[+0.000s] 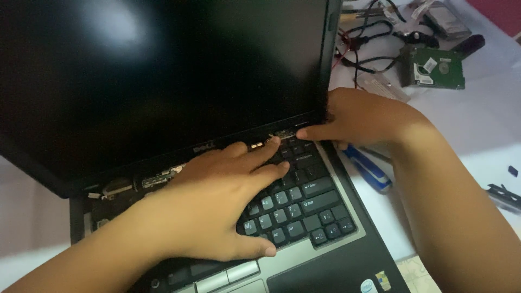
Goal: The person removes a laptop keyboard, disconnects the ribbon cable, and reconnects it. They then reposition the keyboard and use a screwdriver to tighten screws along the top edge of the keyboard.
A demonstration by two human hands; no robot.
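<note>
An open dark laptop [336, 255] with a black, unlit screen [163, 70] fills most of the view. My left hand [217, 206] lies flat on its keyboard [304, 209], fingers stretched toward the strip just under the screen. That strip near the hinge [157, 176] looks uncovered, with small metal parts showing. My right hand [358, 119] rests at the laptop's upper right corner beside the screen's edge, its index finger pointing left at the same strip and nearly meeting my left fingertips. Neither hand holds anything.
On the white table [488, 108] to the right lie a bare hard drive [432, 68], tangled black and red cables [369, 38], a blue-and-white tool [369, 171] next to the laptop, and a small dark metal part [504, 195] at the right edge.
</note>
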